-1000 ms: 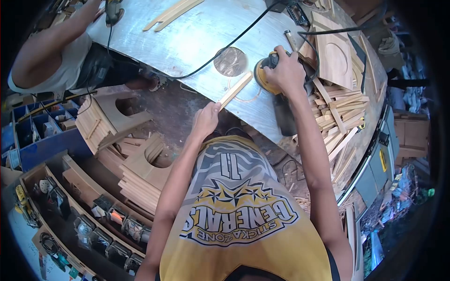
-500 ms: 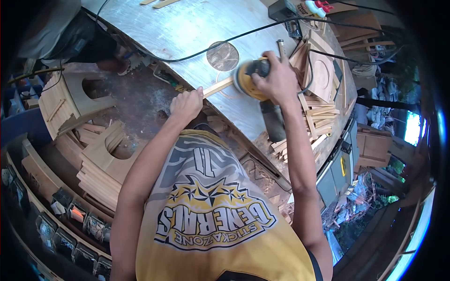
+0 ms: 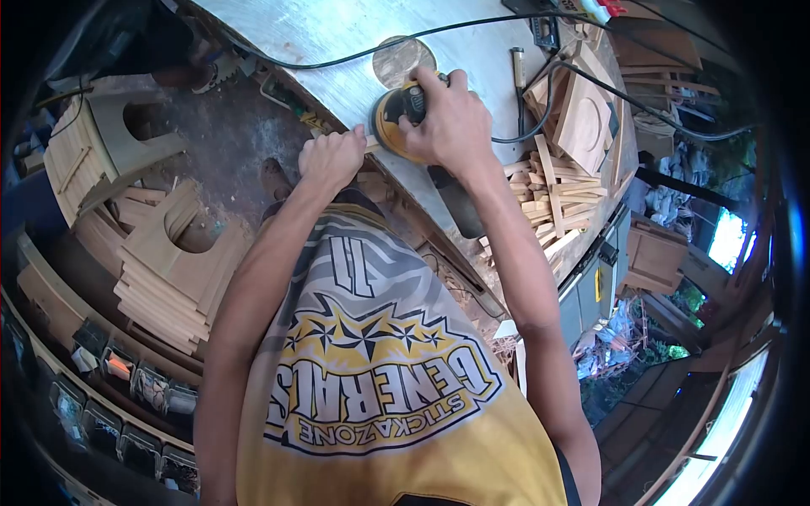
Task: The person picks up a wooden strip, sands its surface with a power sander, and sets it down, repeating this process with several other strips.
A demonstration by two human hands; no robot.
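My right hand (image 3: 451,118) is wrapped over the top of a yellow and black orbital sander (image 3: 390,122), whose dark dust bag (image 3: 456,202) hangs toward me. The sander's pad rests over a thin wooden strip (image 3: 381,145) near the edge of the workbench (image 3: 325,80). My left hand (image 3: 333,158) is closed around the near end of that strip, its thumb pointing toward the sander. Most of the strip is hidden under the sander and inside my fist. Just beyond the sander, a round hole (image 3: 403,61) shows in the bench top.
Right of the sander lie a hammer (image 3: 518,80), a pile of wood strips (image 3: 553,198) and panels with a rounded recess (image 3: 582,126). A black cable (image 3: 337,61) crosses the bench. Curved-cut boards (image 3: 169,261) are stacked at left. Another person's foot (image 3: 207,80) shows at upper left.
The sander and my right hand have moved left along the strip, closer to my left hand. The camera view has shifted, so the bench sits higher in the picture.
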